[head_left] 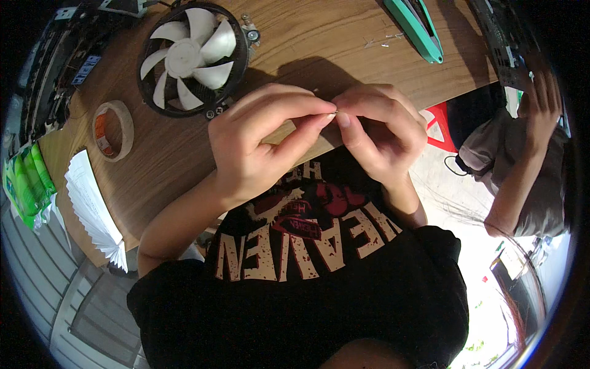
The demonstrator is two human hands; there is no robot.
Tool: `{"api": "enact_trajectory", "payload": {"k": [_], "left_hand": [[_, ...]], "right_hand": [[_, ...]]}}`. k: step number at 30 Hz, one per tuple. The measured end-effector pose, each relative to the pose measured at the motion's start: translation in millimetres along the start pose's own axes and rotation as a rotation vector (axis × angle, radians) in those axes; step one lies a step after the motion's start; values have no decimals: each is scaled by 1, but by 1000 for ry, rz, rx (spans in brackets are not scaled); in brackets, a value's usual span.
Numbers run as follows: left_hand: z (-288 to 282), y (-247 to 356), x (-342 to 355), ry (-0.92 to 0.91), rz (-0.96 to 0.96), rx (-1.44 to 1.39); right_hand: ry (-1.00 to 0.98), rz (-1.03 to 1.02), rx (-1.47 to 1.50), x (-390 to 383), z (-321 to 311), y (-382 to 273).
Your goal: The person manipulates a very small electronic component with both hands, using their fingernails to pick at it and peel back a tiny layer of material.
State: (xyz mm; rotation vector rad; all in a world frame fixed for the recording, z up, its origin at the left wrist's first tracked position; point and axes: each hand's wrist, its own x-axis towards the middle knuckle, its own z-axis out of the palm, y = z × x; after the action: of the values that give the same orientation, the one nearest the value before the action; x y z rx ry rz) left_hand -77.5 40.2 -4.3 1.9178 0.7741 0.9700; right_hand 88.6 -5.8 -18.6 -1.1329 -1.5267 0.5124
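My left hand (258, 138) and my right hand (381, 129) meet over the near edge of the wooden table (307, 37), their fingertips pinched around a tiny, thin piece (334, 113) that is too small to name. A round fan (184, 58) with white blades in a black frame lies beyond my left hand. At the far right of the table are a teal tool (413, 27), long and narrow, and some small silver bits (384, 44).
A tape roll (126, 132), a fanned white paper (92, 203) and a green packet (27, 184) lie left. Dark electronic hardware (55, 55) fills the upper left. At right, another person's arm (516, 178) reaches toward dark equipment (513, 49). A red object (439, 126) is beside the table.
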Motion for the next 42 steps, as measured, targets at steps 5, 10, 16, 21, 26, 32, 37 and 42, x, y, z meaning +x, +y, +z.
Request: {"api": "enact_trajectory", "payload": {"k": [5,10,16,21,26,32,37,42], "left_hand": [[0,3,1,-32,-34,-68],[2,5,0,-35,-107,-161],[1,5,0,-60,-114,-143],[0,5,0,-79,-98,-135],[0,3,-1,-75,-65,-142],[0,1,-1,-70,-65,-162],[1,3,-1,21,-114,-137],[0,3,-2,-43,-92,-230]], "right_hand": [[-8,-114,-26,-2,-3,8],[-25,-371,-119,1,-7,13],[2,-540,-127,7,-7,20],[-106,-603,-140,12,-15,21],[-184,-638,-171,13,-17,20],[-180,-611,-261,12,-17,13],[-204,-479,-326,12,-16,1],[-140,-316,-197,6,-12,4]]}}
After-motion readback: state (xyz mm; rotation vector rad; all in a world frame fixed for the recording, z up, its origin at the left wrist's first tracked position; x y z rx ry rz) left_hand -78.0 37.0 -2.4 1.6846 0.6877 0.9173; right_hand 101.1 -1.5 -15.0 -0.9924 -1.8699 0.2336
